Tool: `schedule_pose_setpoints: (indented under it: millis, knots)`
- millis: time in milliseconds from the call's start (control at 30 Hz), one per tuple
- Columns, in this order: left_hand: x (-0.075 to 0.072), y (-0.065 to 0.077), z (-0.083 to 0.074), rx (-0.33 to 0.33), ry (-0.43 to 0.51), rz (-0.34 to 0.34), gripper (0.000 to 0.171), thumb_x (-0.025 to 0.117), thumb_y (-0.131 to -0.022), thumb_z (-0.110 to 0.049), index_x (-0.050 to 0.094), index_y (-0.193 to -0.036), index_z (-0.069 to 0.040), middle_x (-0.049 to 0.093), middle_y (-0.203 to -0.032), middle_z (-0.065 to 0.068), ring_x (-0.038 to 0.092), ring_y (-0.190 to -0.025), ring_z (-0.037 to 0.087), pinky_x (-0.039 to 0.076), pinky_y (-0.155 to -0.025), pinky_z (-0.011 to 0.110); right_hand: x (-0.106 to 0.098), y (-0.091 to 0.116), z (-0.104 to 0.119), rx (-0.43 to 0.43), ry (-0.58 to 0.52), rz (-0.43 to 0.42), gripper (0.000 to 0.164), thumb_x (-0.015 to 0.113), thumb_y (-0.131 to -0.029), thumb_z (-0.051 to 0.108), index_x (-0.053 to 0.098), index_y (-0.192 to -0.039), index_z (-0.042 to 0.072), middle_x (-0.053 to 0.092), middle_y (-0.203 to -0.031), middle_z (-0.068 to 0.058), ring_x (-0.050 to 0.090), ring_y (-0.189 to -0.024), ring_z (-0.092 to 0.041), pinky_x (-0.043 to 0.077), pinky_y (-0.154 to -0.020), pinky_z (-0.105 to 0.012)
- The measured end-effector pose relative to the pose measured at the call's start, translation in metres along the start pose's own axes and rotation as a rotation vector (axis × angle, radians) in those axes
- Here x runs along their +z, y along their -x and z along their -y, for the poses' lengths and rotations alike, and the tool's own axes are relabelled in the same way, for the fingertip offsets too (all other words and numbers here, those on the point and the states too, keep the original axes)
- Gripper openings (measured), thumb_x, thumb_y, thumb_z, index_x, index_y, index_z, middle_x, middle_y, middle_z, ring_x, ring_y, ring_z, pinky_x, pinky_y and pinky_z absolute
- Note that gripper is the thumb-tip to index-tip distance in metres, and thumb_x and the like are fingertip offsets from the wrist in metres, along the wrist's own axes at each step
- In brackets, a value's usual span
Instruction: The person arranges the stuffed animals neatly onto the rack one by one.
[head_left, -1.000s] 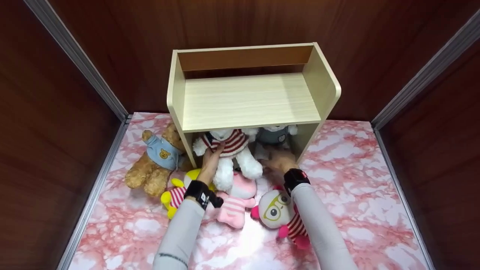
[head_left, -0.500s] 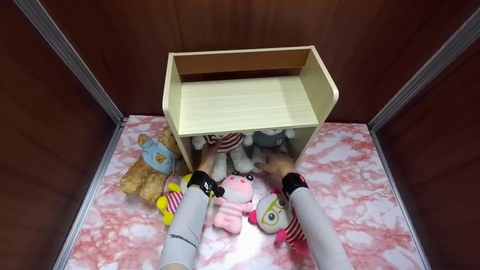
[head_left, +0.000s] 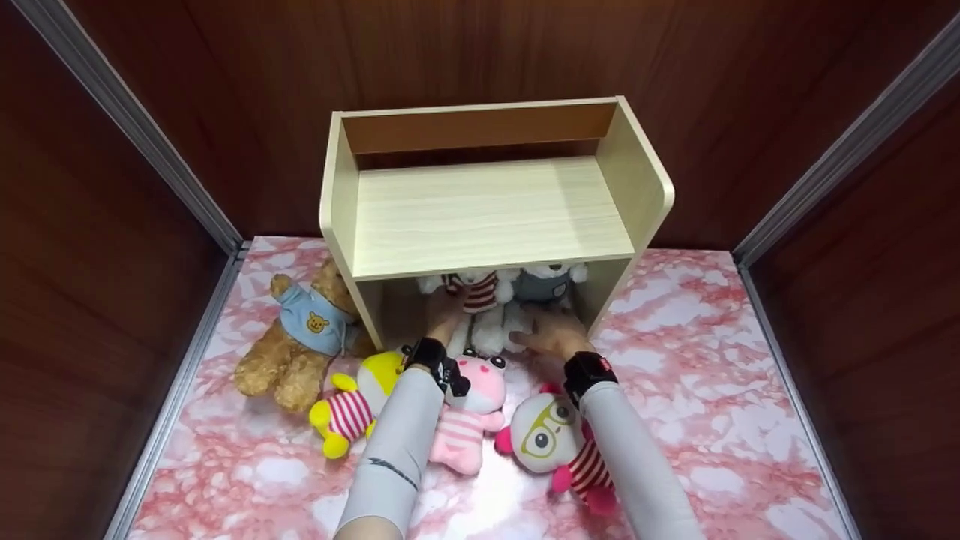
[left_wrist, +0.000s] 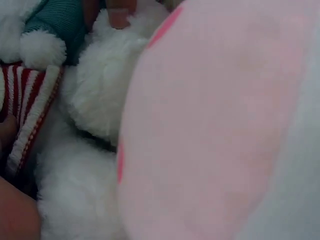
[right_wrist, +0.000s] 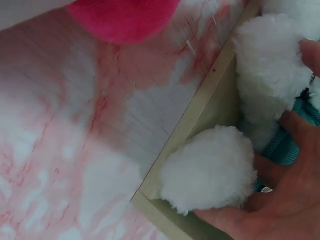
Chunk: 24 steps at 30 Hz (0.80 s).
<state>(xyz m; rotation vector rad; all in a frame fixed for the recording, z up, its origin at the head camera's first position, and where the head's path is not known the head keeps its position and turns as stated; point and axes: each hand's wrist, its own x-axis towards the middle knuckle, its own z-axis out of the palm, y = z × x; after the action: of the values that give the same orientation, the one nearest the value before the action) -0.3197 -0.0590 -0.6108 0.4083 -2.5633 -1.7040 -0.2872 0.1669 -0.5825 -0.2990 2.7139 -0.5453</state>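
Note:
On the lower shelf level sits a white plush toy in a red-and-white striped sweater (head_left: pixel 482 293). My left hand (head_left: pixel 446 313) grips it at its left side, a finger (left_wrist: pixel 7 131) on the sweater; the other fingers are hidden. Close at its right sits a white plush toy in a teal-grey sweater (head_left: pixel 541 286). My right hand (head_left: pixel 553 330) rests across this toy's lower part, fingers spread around a fluffy white foot (right_wrist: pixel 210 170). The right thumb touches white fur in the left wrist view. The shelf board hides most of both heads.
The pale wooden shelf (head_left: pixel 487 217) stands against the brown back wall. On the pink marbled surface before it lie a yellow plush (head_left: pixel 351 414), a pink plush frog (head_left: pixel 469 427) and a plush panda with glasses (head_left: pixel 544 435). A brown teddy bear (head_left: pixel 304 337) leans at the shelf's left.
My left hand has moved the striped-sweater toy back into the lower level, then rightward against the other plush. My right hand has stayed near the teal-grey toy's feet.

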Motion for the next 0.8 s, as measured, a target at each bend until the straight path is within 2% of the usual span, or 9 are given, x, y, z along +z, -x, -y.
schedule_pose_setpoints:
  millis: [100,233,267,367,467,533,667,733,800]
  knots:
    - [0.004,0.003,0.008,0.049,-0.038,-0.004,0.042,0.060,-0.102,-0.029,0.065,-0.113,0.012,0.070,-0.112,0.030,0.066,-0.103,0.043,0.053,-0.093,0.050,0.001,0.003,-0.001,-0.022,-0.034,0.010,0.077,0.065,-0.095,0.054,0.042,-0.159,0.017,0.049,-0.154,-0.023,0.038,-0.144,-0.048,0.032,-0.118,-0.057]
    - [0.005,0.005,0.017,0.146,-0.147,-0.010,0.043,0.055,-0.105,-0.028,0.064,-0.112,0.014,0.070,-0.108,0.033,0.068,-0.100,0.047,0.054,-0.090,0.053,0.002,0.008,0.003,-0.041,-0.066,0.010,0.076,0.066,-0.095,0.050,0.043,-0.158,0.016,0.041,-0.158,-0.025,0.029,-0.148,-0.050,0.028,-0.120,-0.058]
    - [0.006,0.005,0.019,0.170,-0.208,-0.024,0.044,0.054,-0.106,-0.030,0.065,-0.109,0.013,0.071,-0.104,0.032,0.068,-0.098,0.047,0.054,-0.089,0.054,0.002,0.009,0.004,-0.043,-0.069,0.006,0.075,0.066,-0.095,0.051,0.043,-0.158,0.016,0.041,-0.158,-0.026,0.029,-0.148,-0.050,0.028,-0.120,-0.058]
    - [0.006,0.007,0.022,0.236,-0.378,-0.099,0.051,0.050,-0.107,-0.035,0.069,-0.097,0.011,0.071,-0.093,0.030,0.069,-0.087,0.047,0.055,-0.080,0.056,0.001,0.009,0.006,-0.037,-0.081,0.009,0.076,0.066,-0.095,0.052,0.043,-0.159,0.018,0.042,-0.158,-0.024,0.029,-0.148,-0.050,0.027,-0.120,-0.059]
    - [0.004,0.011,0.022,0.286,-0.502,-0.194,0.055,0.053,-0.104,-0.039,0.071,-0.086,0.010,0.070,-0.086,0.030,0.068,-0.080,0.050,0.053,-0.075,0.060,0.000,0.007,0.005,-0.040,-0.066,0.005,0.077,0.065,-0.095,0.054,0.042,-0.160,0.020,0.043,-0.159,-0.022,0.030,-0.148,-0.049,0.027,-0.120,-0.059]
    - [0.001,0.016,0.018,0.288,-0.465,-0.200,0.054,0.055,-0.103,-0.040,0.069,-0.086,0.009,0.069,-0.086,0.029,0.067,-0.079,0.049,0.054,-0.072,0.060,-0.001,0.005,0.003,-0.043,-0.053,-0.011,0.076,0.065,-0.095,0.053,0.042,-0.159,0.022,0.043,-0.158,-0.023,0.031,-0.147,-0.050,0.028,-0.119,-0.060]
    - [-0.007,0.031,0.007,0.269,-0.307,-0.105,0.044,0.059,-0.102,-0.036,0.063,-0.099,0.007,0.066,-0.095,0.028,0.066,-0.087,0.045,0.055,-0.076,0.056,-0.002,0.005,-0.004,-0.076,-0.041,-0.079,0.072,0.069,-0.094,0.049,0.047,-0.157,0.021,0.051,-0.150,-0.024,0.038,-0.142,-0.051,0.031,-0.117,-0.061]
    - [-0.013,0.041,0.003,0.323,-0.254,-0.054,0.039,0.061,-0.102,-0.027,0.059,-0.110,0.010,0.064,-0.104,0.030,0.064,-0.096,0.046,0.055,-0.083,0.057,-0.002,0.007,-0.007,-0.111,-0.045,-0.101,0.071,0.071,-0.094,0.046,0.049,-0.155,0.017,0.056,-0.146,-0.023,0.042,-0.139,-0.050,0.032,-0.117,-0.060]
    - [-0.020,0.051,-0.001,0.417,-0.219,-0.025,0.038,0.063,-0.100,-0.018,0.056,-0.119,0.014,0.061,-0.114,0.033,0.061,-0.105,0.049,0.052,-0.093,0.059,-0.003,0.010,-0.009,-0.147,-0.040,-0.118,0.070,0.071,-0.095,0.045,0.050,-0.154,0.014,0.059,-0.141,-0.023,0.046,-0.136,-0.049,0.034,-0.116,-0.059]
